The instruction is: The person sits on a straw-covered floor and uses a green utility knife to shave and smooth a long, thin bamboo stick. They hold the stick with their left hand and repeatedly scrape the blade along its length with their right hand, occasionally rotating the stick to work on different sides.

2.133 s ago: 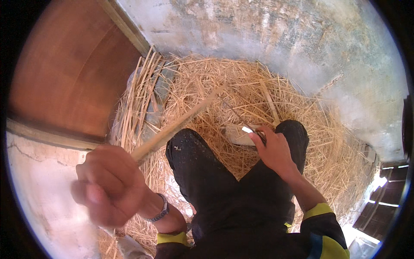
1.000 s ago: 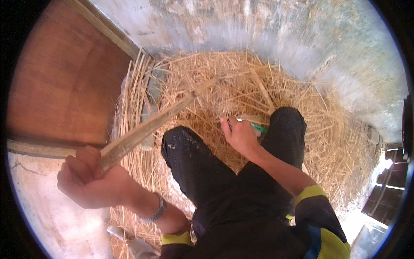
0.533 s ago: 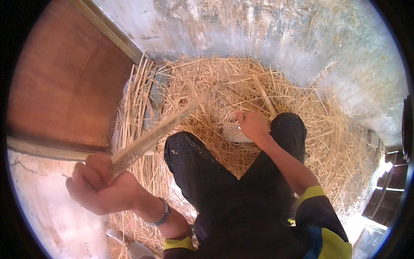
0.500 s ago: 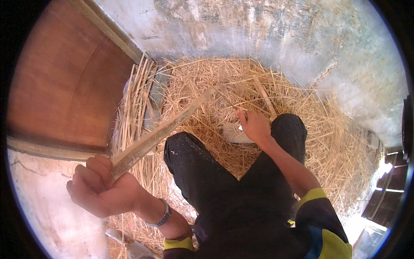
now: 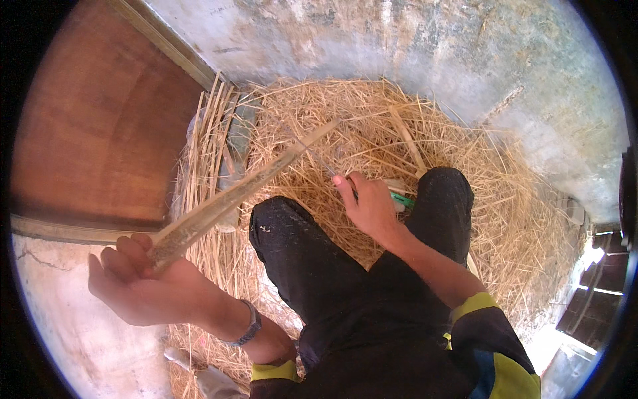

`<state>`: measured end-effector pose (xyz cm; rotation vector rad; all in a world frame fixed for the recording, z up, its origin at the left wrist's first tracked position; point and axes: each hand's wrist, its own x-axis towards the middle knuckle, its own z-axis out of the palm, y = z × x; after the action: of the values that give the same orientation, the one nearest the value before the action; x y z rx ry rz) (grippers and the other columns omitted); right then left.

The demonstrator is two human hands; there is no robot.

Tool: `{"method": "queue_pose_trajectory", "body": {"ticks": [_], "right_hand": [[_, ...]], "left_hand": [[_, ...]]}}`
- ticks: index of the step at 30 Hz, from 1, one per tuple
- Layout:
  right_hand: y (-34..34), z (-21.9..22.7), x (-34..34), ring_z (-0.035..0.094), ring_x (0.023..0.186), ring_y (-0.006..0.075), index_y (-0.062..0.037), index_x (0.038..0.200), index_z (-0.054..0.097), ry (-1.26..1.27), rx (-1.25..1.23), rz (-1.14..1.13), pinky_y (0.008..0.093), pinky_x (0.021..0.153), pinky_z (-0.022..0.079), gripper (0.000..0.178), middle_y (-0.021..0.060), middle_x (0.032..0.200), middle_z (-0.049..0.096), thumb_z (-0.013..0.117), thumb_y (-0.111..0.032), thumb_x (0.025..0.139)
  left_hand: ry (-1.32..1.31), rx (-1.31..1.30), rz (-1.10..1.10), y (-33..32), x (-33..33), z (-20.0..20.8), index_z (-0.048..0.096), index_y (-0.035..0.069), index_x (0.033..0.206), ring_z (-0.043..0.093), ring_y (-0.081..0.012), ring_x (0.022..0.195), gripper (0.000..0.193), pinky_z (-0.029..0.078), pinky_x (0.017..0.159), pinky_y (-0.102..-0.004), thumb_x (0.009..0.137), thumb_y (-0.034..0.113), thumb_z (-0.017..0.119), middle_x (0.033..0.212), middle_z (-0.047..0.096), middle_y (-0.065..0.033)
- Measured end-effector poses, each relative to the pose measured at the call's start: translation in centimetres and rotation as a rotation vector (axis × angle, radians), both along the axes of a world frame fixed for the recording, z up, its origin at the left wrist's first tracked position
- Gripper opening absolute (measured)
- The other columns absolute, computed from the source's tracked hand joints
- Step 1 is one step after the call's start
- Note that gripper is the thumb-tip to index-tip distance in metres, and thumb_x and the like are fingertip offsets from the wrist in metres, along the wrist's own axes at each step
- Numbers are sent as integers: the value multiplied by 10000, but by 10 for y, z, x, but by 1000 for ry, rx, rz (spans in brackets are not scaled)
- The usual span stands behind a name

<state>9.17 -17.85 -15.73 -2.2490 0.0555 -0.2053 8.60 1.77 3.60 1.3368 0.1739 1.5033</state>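
A long pale bamboo strip (image 5: 246,189) slants upward over straw, near a green-handled knife (image 5: 399,198).

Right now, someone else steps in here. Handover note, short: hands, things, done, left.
Left hand: shut on a long pale cane strip, held slanting up and away over the straw.
Right hand: gripping a green-handled tool; its working end is hidden, it looks like a blade laid near the strip's far end.
Things: the person sits with dark-trousered knees up in a heap of straw; more strips stand bundled against the wooden door.
Done: one strip picked up and presented to the tool.
Left: working this strip, apparently; whether it is cut yet cannot be told.
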Motion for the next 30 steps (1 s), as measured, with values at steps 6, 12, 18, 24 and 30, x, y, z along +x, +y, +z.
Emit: {"method": "queue_pose_trajectory", "body": {"ticks": [6, 12, 18, 24, 30], "right_hand": [[23, 3, -29, 580, 531, 405, 8, 846, 515, -224, 321, -21, 484, 488, 429, 337, 196, 553, 557, 502, -307, 966], [39, -49, -31, 575, 495, 394, 7, 893, 540, -114, 3, -47, 464, 461, 448, 277, 190, 558, 559, 544, -265, 945], [50, -34, -28, 583, 513, 405, 10, 915, 560, -342, 91, -8, 467, 464, 448, 264, 227, 586, 571, 565, -253, 932], [3, -98, -7, 614, 583, 375, 23, 929, 575, 71, -112, -225, 457, 518, 471, 320, 223, 669, 609, 533, -293, 950], [29, -7, -28, 620, 632, 400, 39, 923, 575, -201, 282, 0, 492, 551, 475, 444, 225, 659, 609, 433, -378, 981]], "left_hand": [[95, -2, 290, -13, 13, 9, 607, -80, 1024, 507, -203, 638, 263, 459, 552, -327, 909, 156, 585, 745, 484, -95], [5, -44, 288, 12, 30, 3, 600, -113, 951, 540, -211, 645, 277, 478, 518, -331, 895, 158, 613, 790, 529, -136], [-20, -177, 286, -8, 33, 20, 586, -115, 936, 539, -210, 630, 269, 475, 497, -339, 892, 150, 610, 789, 538, -130], [-19, -178, 257, -28, 32, 25, 596, -97, 992, 529, -202, 587, 275, 457, 488, -332, 908, 165, 578, 707, 518, -109], [-83, -211, 241, -26, 32, 25, 588, -76, 947, 524, -204, 575, 227, 455, 473, -331, 900, 146, 585, 699, 514, -107]]}}
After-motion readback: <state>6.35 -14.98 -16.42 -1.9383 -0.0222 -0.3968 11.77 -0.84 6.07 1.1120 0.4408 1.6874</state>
